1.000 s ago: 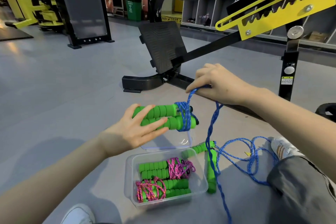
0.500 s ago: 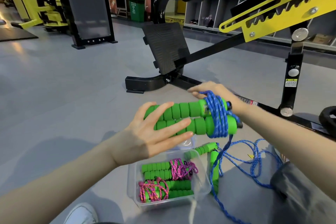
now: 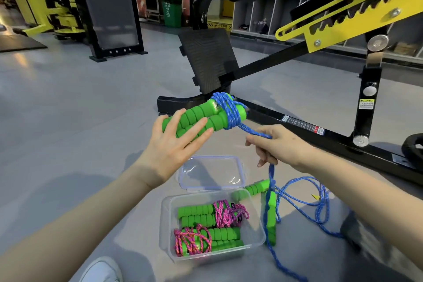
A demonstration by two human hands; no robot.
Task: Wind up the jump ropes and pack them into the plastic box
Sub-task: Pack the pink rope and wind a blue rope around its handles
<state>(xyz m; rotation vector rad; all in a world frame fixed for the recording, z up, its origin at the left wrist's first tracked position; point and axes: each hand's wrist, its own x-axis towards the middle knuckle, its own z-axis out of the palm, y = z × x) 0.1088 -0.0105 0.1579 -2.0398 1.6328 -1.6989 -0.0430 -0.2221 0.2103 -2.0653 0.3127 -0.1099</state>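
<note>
**Head view: a person seated on a gym floor.** The left grip [image 3: 174, 144], a bare hand, holds a pair of ribbed green foam handles [image 3: 196, 119] side by side in the air, above and beyond the box. Its fingers lie nearly straight across them. The thumb is hidden behind the handles and probably clamps them from the far side.

A blue braided rope [image 3: 225, 107] is wound in several turns round the far ends of both handles. From the windings it runs taut down to the right grip [image 3: 281, 146], the other bare hand. This hand pinches the rope between thumb and forefinger, with the other fingers curled. The rope leaves the underside of this hand and drops to loose loops on the floor.

A clear rectangular plastic box [image 3: 164, 224] stands open on the smooth grey floor [image 3: 68, 110] in front of the person. Its clear lid [image 3: 212, 173] lies flat just beyond it. Inside the box, two wound bundles of pink rope [image 3: 225, 213] on green handles lie side by side. Just right of the box, two loose green handles [image 3: 271, 217] lie on the floor among the blue loops.

Behind the hands stands a black-and-yellow exercise machine [image 3: 343, 18] with a tilted black footplate [image 3: 208, 59]; its black base bar crosses the floor. Farther back are a green bin [image 3: 171, 10] and grey cubby shelves [image 3: 274, 7]. A white shoe [image 3: 100, 270] shows at the lower edge.
</note>
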